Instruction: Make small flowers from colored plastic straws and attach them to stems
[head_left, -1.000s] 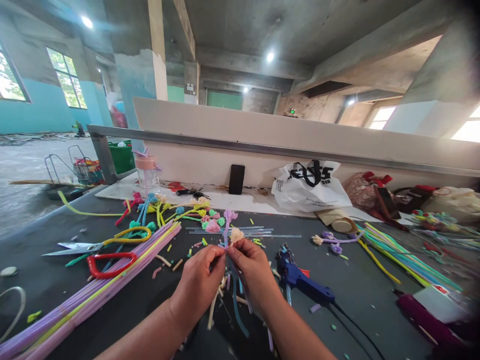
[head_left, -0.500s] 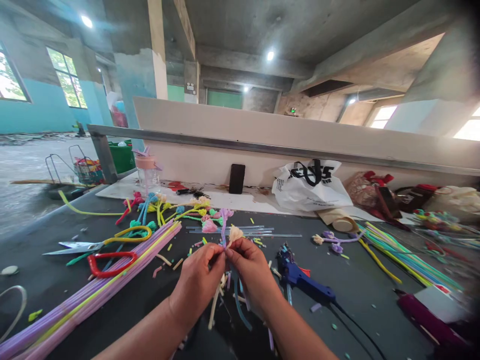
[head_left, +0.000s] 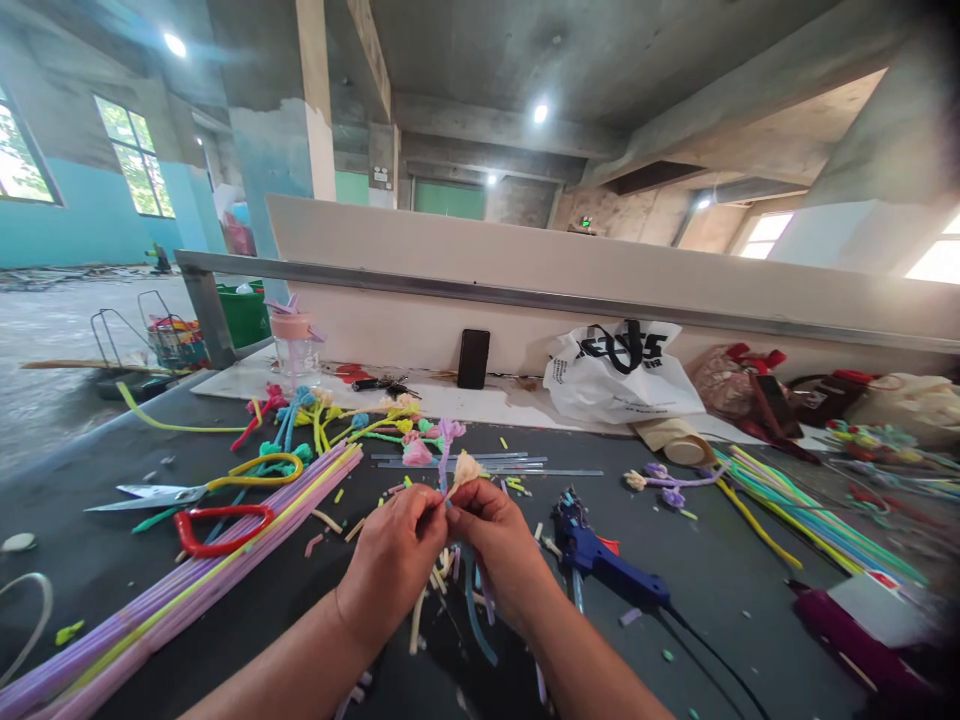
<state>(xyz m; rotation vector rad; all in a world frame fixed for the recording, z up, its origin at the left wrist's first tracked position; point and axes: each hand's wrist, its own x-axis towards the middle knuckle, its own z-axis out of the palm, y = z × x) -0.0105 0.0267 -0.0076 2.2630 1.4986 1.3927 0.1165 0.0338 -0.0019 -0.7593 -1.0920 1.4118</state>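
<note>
Pinched between the fingertips of my left hand is the stem of a purple pipe cleaner flower, which stands upright above the table. My right hand pinches a cream pipe cleaner flower against that stem. Both hands meet at the middle of the black table, so the exact spot where the stems join is hidden by my fingers. Below them hang or lie a blue pipe cleaner and several cream cut pieces. A blue glue gun lies just right of my right hand.
Scissors with red and yellow handles lie at left on a bundle of pipe cleaners. Finished flowers, clear glue sticks, a phone and a white bag are farther back. More pipe cleaners lie right.
The cream flower has tipped slightly and come down a little beside the purple stem. My fingers have shifted a little at the joint; both hands stay in nearly the same place.
</note>
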